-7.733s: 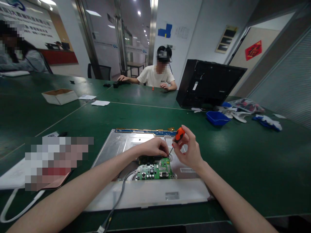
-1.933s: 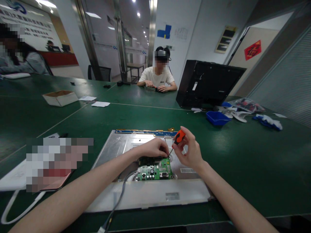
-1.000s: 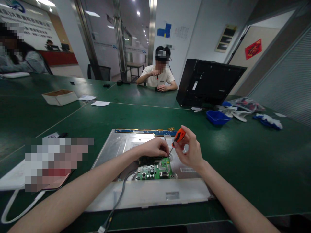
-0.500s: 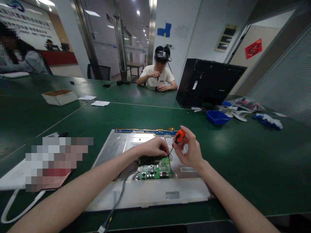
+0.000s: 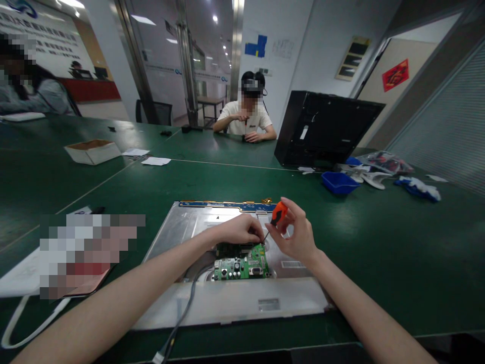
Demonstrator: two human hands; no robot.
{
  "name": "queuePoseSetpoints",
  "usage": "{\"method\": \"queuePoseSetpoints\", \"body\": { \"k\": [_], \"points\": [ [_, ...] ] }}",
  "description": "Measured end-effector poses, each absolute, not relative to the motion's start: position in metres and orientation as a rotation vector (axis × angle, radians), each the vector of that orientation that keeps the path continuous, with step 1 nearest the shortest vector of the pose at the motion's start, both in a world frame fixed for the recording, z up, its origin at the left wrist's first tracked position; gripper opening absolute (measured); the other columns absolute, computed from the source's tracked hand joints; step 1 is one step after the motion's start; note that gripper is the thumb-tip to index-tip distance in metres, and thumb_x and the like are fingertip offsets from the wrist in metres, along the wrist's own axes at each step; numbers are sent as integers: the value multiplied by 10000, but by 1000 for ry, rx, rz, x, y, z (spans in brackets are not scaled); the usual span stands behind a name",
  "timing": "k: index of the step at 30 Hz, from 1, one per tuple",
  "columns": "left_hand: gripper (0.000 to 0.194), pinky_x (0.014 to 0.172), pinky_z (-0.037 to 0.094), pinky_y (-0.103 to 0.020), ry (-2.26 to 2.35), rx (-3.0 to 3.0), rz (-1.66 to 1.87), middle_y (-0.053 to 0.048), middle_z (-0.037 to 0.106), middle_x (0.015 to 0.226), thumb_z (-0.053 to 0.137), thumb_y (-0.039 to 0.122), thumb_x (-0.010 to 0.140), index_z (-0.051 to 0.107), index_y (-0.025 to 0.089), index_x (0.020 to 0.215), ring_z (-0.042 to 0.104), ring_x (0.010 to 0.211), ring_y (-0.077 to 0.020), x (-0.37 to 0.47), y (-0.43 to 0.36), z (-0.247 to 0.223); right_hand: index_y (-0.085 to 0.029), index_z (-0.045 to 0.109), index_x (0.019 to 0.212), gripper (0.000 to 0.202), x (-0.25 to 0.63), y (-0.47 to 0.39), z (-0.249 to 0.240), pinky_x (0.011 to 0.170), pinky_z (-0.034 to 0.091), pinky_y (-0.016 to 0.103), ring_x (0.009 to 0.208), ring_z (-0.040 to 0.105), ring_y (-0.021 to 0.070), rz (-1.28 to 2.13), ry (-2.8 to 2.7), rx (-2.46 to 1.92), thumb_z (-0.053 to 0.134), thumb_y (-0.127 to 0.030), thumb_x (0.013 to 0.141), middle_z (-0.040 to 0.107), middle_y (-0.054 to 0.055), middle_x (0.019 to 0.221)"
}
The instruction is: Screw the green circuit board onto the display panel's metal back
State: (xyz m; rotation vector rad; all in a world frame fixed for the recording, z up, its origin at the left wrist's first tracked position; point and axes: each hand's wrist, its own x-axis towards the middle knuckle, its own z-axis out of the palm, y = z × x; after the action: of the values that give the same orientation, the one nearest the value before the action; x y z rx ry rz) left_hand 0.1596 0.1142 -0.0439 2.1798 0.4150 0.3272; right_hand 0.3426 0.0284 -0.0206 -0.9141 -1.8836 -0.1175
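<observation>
one orange screwdriver (image 5: 279,213) in right grip (image 5: 297,234)

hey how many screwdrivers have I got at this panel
1: the orange screwdriver in your right hand, its tip near the green circuit board. Others may be hidden.

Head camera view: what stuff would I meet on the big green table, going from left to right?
White open cardboard box → two flat white papers → green circuit board → big black monitor → crumpled blue-and-white cloth.
</observation>
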Motion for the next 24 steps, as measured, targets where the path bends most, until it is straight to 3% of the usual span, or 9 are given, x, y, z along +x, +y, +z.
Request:
{"method": "queuePoseSetpoints", "body": {
  "k": [9, 20, 24],
  "points": [
    [225, 692, 458, -217, 435, 2253, 330, -11, 712, 781, 582, 15, 750, 733, 138, 863, 634, 735, -137, 160, 109, -38, -242, 203, 1485, 731, 342, 26, -19, 446, 463, 224, 526, 554, 118, -27, -1919, -887, 566, -156, 856, 572, -42, 716],
    [240, 721, 476, -238, 424, 2248, 361, -30, 741, 838, 597, 46, 765, 753, 139, 921, 648, 759, -147, 160, 112, -43, -243, 232, 1460, 739, 344, 28, -26, 410, 438, 217, 472, 533, 110, -54, -1884, -948, 634, -210, 840, 525, -70, 677],
    [229, 720, 480, -241, 433, 2234, 359, -31, 742, 829, 598, 50, 761, 753, 139, 905, 653, 755, -149, 160, 113, -43, -251, 210, 1470, 747, 344, 28, -24, 426, 463, 219, 513, 563, 115, -21, -1898, -918, 613, -185, 844, 590, -35, 750]
  ]
}}
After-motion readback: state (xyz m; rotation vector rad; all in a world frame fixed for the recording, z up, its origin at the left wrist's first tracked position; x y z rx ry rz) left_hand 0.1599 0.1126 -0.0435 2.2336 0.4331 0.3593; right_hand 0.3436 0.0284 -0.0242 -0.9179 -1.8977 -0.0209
